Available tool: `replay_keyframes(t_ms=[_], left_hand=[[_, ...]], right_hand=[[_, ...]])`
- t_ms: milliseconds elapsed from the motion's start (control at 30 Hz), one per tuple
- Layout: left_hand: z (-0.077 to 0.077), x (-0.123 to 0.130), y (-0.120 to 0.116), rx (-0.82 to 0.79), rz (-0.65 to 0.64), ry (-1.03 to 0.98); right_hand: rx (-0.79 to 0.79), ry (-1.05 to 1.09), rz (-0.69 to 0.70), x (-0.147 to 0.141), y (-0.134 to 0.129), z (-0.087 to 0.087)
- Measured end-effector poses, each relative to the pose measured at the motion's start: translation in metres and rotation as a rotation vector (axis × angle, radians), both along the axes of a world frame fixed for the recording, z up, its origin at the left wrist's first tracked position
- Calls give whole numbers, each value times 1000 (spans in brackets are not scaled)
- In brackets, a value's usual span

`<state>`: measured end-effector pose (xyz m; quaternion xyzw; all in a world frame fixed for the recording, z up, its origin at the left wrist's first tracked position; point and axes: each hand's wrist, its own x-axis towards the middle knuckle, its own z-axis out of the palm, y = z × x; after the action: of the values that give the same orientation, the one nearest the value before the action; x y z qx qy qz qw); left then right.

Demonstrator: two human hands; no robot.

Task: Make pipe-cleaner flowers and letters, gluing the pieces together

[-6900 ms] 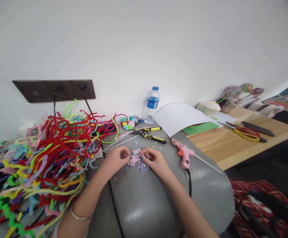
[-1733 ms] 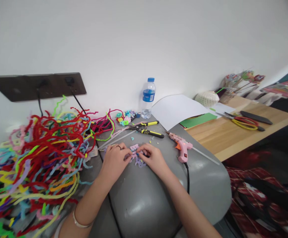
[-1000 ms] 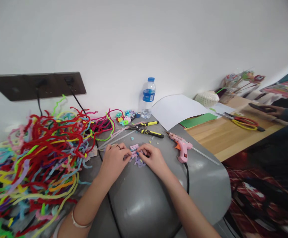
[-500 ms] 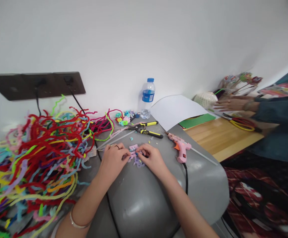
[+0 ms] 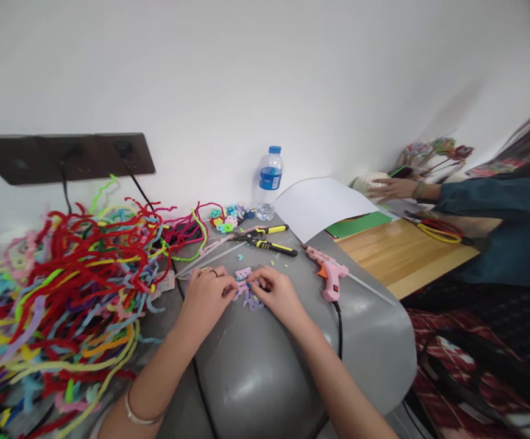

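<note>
Between my hands, on the grey table, lies a small piece of bent pink and lilac fuzzy wire (image 5: 251, 299). My left hand (image 5: 210, 296) pinches at its left side, fingers closed, a dark ring on one finger. My right hand (image 5: 276, 291) has its fingertips closed at the piece's right side. The held parts are largely covered by the fingertips. Just behind the hands rest black and yellow pliers (image 5: 267, 239). To the right lies a pink glue gun (image 5: 331, 274) with a clear stick in its back.
A big tangle of coloured fuzzy wires (image 5: 73, 274) fills the left side. A water bottle (image 5: 270, 183) stands by the wall beside white paper (image 5: 320, 204). At the right, another person's hand (image 5: 393, 188) touches a white woven object; red and yellow-handled scissors (image 5: 443, 231) lie nearby.
The other person's hand has moved left onto the white woven object. The view has shifted slightly. My hands stay at the pink and lilac piece.
</note>
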<state>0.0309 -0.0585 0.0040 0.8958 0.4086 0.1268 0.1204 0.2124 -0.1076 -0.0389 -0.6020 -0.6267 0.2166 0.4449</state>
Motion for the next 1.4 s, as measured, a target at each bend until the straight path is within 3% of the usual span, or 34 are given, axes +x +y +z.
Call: replay_keyframes(t_ms=[1400], left_hand=[[-2,1,0,-22,-12,29]], right_hand=[[-12,6,-6,1,1,-2]])
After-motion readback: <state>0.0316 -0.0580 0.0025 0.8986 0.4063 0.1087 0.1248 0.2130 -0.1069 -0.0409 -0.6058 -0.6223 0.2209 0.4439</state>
